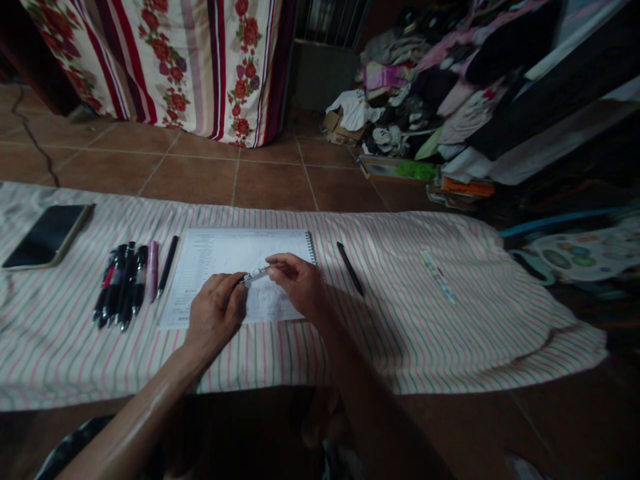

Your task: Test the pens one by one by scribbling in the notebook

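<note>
Both my hands meet over an open spiral notebook [200,257] with faint writing on its page. Between them is a slim pen [256,274] with a clear or white middle and a dark end. My left hand [216,308] is closed round the dark end. The fingers of my right hand [295,280] pinch the other end, which they partly cover. Beside the notebook's left edge lies a black pen [168,267], then a pink pen [153,272]. A black pen [350,268] rests to the right of the notebook.
A striped cloth [400,333] covers the table. Several dark pens [120,283] lie in a bunch at left, near a phone [45,235]. A pale patterned stick-like item [438,277] lies at right. Beyond are a floral curtain [200,60] and heaped clothes [400,80].
</note>
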The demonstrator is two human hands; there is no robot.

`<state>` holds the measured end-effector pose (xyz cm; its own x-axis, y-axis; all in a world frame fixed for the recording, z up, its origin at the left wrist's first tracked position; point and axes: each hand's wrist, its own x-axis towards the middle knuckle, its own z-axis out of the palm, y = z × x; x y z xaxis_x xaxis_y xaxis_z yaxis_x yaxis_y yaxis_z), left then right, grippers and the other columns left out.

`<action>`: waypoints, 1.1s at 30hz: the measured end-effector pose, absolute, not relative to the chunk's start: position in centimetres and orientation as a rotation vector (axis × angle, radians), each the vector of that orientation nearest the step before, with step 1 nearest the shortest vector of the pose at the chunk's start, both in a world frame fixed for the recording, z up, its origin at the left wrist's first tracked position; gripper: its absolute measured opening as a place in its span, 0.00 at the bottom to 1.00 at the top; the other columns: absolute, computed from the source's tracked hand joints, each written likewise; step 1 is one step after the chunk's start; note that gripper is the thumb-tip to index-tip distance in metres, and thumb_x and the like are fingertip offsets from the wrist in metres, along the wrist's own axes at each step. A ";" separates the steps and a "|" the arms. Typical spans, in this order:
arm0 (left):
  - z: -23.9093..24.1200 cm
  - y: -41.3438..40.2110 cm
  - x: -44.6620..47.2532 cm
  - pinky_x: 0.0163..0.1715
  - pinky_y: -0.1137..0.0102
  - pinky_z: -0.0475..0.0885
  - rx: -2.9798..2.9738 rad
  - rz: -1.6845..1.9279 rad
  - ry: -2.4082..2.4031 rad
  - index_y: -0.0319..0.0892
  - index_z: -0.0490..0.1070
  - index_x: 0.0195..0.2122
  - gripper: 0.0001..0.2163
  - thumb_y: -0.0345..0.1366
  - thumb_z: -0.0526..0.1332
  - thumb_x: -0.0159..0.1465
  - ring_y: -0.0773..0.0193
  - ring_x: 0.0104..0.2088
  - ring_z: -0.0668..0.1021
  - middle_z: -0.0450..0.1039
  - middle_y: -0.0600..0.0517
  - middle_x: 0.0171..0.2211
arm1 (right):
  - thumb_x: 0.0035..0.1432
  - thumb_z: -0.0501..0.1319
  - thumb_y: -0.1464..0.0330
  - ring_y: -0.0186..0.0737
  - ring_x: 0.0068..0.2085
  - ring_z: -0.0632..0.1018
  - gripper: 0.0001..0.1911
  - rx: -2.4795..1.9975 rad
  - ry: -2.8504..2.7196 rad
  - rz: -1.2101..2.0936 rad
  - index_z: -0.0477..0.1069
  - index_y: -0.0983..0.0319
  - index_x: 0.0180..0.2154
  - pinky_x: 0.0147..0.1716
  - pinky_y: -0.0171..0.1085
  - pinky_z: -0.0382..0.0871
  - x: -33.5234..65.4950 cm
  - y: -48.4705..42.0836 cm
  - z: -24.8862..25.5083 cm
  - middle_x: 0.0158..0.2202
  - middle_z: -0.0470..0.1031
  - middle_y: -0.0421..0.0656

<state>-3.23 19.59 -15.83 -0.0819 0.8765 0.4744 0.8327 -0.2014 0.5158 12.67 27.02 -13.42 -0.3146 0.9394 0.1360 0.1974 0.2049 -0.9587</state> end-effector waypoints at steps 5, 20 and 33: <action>-15.9 19.7 -3.3 0.36 0.65 0.71 2.047 1.177 1.941 0.39 0.70 0.43 0.13 0.37 0.49 0.66 0.60 0.35 0.74 0.73 0.48 0.33 | 0.51 0.61 0.68 0.34 0.32 0.77 0.09 -1.085 -1.679 1.166 0.74 0.60 0.36 0.34 0.33 0.71 12.8 27.1 -13.3 0.30 0.77 0.40; -15.8 19.7 -3.2 0.36 0.66 0.70 2.064 1.153 1.951 0.38 0.70 0.42 0.13 0.37 0.49 0.66 0.60 0.35 0.74 0.73 0.48 0.33 | 0.52 0.60 0.68 0.34 0.32 0.77 0.07 -1.073 -1.717 1.134 0.76 0.61 0.33 0.32 0.32 0.70 12.7 26.9 -13.3 0.31 0.78 0.40; -15.8 19.7 -3.5 0.37 0.63 0.71 2.009 1.199 1.941 0.39 0.70 0.42 0.12 0.37 0.50 0.65 0.59 0.36 0.75 0.74 0.48 0.33 | 0.54 0.57 0.70 0.40 0.36 0.77 0.10 -1.267 -1.836 0.608 0.75 0.62 0.37 0.38 0.39 0.71 16.6 29.2 -14.2 0.37 0.76 0.47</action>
<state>-3.46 19.66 -15.79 -0.1234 0.8818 0.4551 0.8017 -0.1817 0.5694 16.65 29.23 -14.19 -0.1725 0.9230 0.3441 0.5351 0.3811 -0.7539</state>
